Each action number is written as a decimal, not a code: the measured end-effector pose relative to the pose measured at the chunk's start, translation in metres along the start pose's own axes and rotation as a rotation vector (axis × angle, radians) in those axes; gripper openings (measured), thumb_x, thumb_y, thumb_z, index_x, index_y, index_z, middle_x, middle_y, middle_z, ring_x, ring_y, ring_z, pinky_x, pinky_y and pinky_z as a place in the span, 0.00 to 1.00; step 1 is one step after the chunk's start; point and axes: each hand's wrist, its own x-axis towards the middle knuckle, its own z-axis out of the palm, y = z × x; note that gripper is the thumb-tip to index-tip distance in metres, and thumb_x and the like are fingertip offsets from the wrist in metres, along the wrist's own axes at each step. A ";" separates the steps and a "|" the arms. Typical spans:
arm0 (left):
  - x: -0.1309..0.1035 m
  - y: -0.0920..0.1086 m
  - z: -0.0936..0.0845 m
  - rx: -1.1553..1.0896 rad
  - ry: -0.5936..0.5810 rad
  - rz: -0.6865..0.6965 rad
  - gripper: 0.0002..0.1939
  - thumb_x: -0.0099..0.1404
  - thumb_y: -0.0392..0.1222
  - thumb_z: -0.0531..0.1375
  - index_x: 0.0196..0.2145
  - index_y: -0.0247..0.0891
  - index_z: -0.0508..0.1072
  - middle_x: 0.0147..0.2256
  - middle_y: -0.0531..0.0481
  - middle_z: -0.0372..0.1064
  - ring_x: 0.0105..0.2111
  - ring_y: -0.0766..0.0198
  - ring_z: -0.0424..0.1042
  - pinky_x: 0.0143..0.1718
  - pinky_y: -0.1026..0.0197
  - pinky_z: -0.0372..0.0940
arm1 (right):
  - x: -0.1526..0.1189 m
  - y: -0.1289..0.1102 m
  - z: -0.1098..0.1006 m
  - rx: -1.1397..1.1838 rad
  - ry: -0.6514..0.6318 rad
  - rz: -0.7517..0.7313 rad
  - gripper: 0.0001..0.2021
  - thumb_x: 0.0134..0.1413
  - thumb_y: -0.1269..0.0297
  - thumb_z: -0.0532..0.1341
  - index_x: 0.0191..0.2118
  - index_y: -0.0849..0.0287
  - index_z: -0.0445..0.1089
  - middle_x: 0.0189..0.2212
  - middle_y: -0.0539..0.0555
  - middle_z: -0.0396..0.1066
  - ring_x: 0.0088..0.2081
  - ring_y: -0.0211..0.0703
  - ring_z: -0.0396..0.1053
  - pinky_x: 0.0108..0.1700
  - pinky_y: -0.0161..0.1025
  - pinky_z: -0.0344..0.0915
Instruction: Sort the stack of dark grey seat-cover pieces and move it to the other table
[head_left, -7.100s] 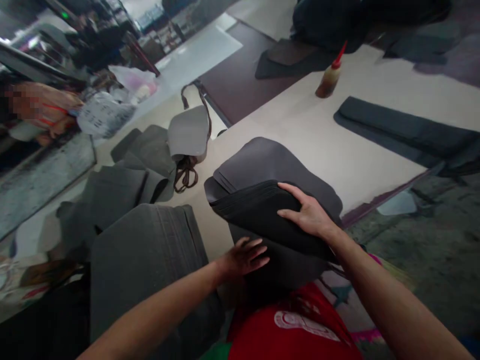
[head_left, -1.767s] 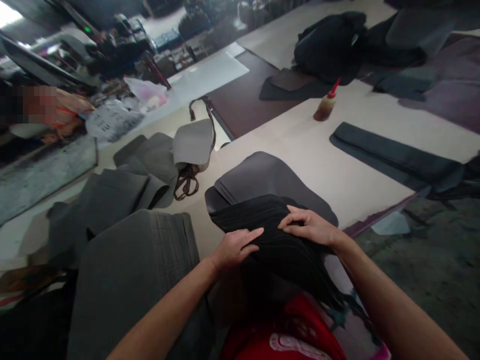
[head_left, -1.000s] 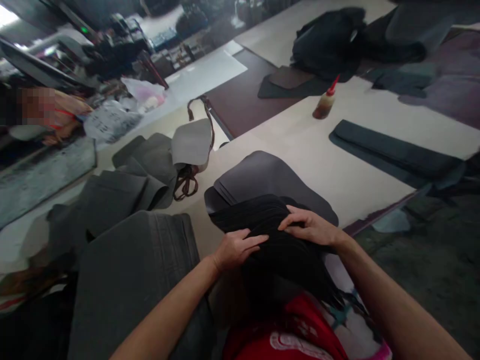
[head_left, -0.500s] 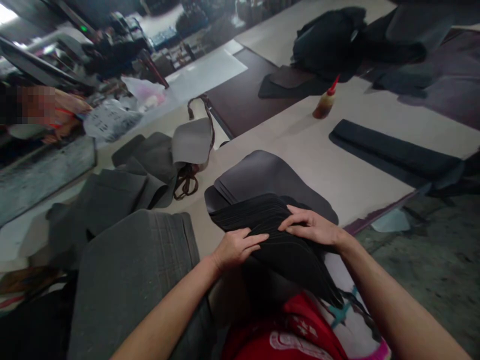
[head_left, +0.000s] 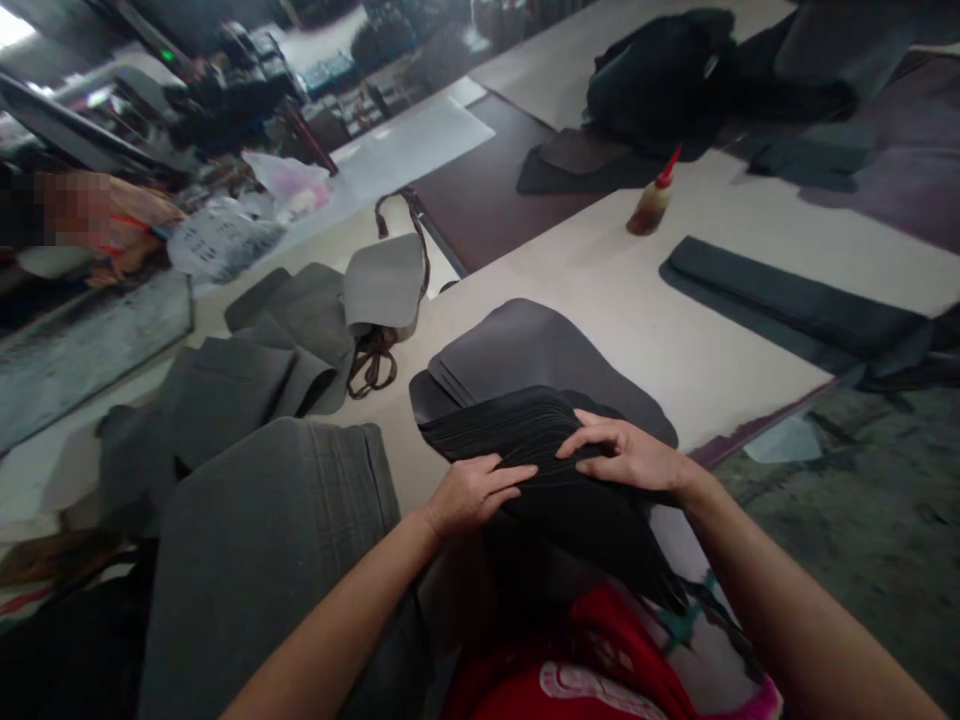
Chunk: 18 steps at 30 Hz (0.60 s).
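Observation:
A thick stack of black sheets [head_left: 487, 420], fanned along its edge, leans at the table's near edge in front of my body. My left hand [head_left: 476, 497] grips its near left side, with the index finger stretched over the layered edges. On the right, my right hand [head_left: 630, 452] holds the same stack, its fingers bent over the top and pressing on the edges. Under and behind the stack lie several smooth dark grey sheets [head_left: 532, 345] with rounded corners. The undersides of both palms are hidden.
A tall grey stack [head_left: 240, 540] stands close by my left forearm. Loose grey pieces [head_left: 225, 385] and a brown cord [head_left: 373, 370] lie beyond it. A red-tipped bottle [head_left: 650, 207] and a folded dark strip [head_left: 787, 300] are on the pale table [head_left: 592, 265]. Another person [head_left: 135, 225] is at far left.
My right hand's fingers have shifted slightly on the black stack, with the thumb drawn back a little. My left hand and the stack stay almost where they were.

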 end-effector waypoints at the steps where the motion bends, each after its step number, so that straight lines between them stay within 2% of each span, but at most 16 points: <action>1: 0.000 0.000 0.000 -0.010 0.000 -0.003 0.20 0.73 0.49 0.50 0.57 0.47 0.70 0.31 0.49 0.67 0.30 0.65 0.68 0.34 0.65 0.66 | 0.000 0.001 0.000 -0.005 0.004 -0.001 0.14 0.52 0.60 0.64 0.44 0.56 0.77 0.56 0.57 0.69 0.70 0.59 0.39 0.67 0.62 0.35; 4: 0.002 0.001 -0.003 -0.050 -0.010 -0.024 0.20 0.73 0.50 0.50 0.57 0.46 0.70 0.30 0.49 0.67 0.30 0.64 0.68 0.33 0.65 0.65 | -0.001 -0.002 0.000 -0.057 -0.003 0.003 0.13 0.54 0.61 0.63 0.45 0.56 0.76 0.56 0.57 0.69 0.70 0.60 0.38 0.67 0.61 0.36; 6: 0.003 0.000 -0.005 -0.076 -0.023 -0.041 0.20 0.73 0.50 0.50 0.57 0.46 0.70 0.30 0.49 0.68 0.30 0.64 0.69 0.33 0.65 0.65 | -0.004 -0.007 0.002 -0.122 -0.024 0.011 0.16 0.54 0.60 0.63 0.49 0.56 0.74 0.59 0.59 0.65 0.70 0.61 0.36 0.67 0.62 0.37; 8: 0.002 -0.001 -0.006 -0.111 -0.032 -0.053 0.20 0.73 0.51 0.50 0.57 0.46 0.70 0.31 0.49 0.69 0.31 0.64 0.69 0.33 0.64 0.65 | -0.008 -0.013 0.007 -0.186 -0.043 0.038 0.27 0.51 0.57 0.66 0.57 0.54 0.68 0.65 0.62 0.55 0.70 0.64 0.33 0.67 0.63 0.39; 10: 0.001 -0.002 -0.004 -0.148 -0.020 -0.055 0.20 0.73 0.51 0.50 0.57 0.45 0.71 0.33 0.48 0.70 0.33 0.63 0.70 0.35 0.63 0.66 | -0.012 -0.019 0.014 -0.235 -0.051 0.061 0.40 0.46 0.57 0.69 0.65 0.51 0.57 0.69 0.63 0.43 0.70 0.66 0.32 0.67 0.63 0.41; 12: -0.001 -0.003 0.000 -0.176 0.020 -0.051 0.20 0.72 0.50 0.51 0.56 0.44 0.72 0.32 0.48 0.71 0.33 0.63 0.70 0.35 0.63 0.66 | -0.015 -0.023 0.022 -0.264 -0.013 0.058 0.45 0.46 0.62 0.69 0.68 0.49 0.49 0.70 0.62 0.38 0.70 0.65 0.37 0.67 0.59 0.44; 15: -0.001 0.001 0.003 -0.189 0.129 -0.044 0.18 0.72 0.48 0.53 0.54 0.41 0.73 0.32 0.48 0.72 0.32 0.63 0.70 0.35 0.62 0.66 | -0.018 -0.030 0.031 -0.293 0.068 0.012 0.43 0.49 0.70 0.63 0.69 0.46 0.45 0.68 0.58 0.43 0.68 0.59 0.47 0.67 0.52 0.50; 18: 0.005 0.007 -0.005 -0.222 0.209 -0.043 0.16 0.71 0.45 0.56 0.52 0.39 0.74 0.33 0.47 0.74 0.31 0.64 0.70 0.35 0.62 0.67 | -0.018 -0.038 0.028 -0.327 0.091 -0.057 0.41 0.51 0.71 0.60 0.69 0.44 0.44 0.65 0.56 0.49 0.66 0.56 0.51 0.66 0.50 0.54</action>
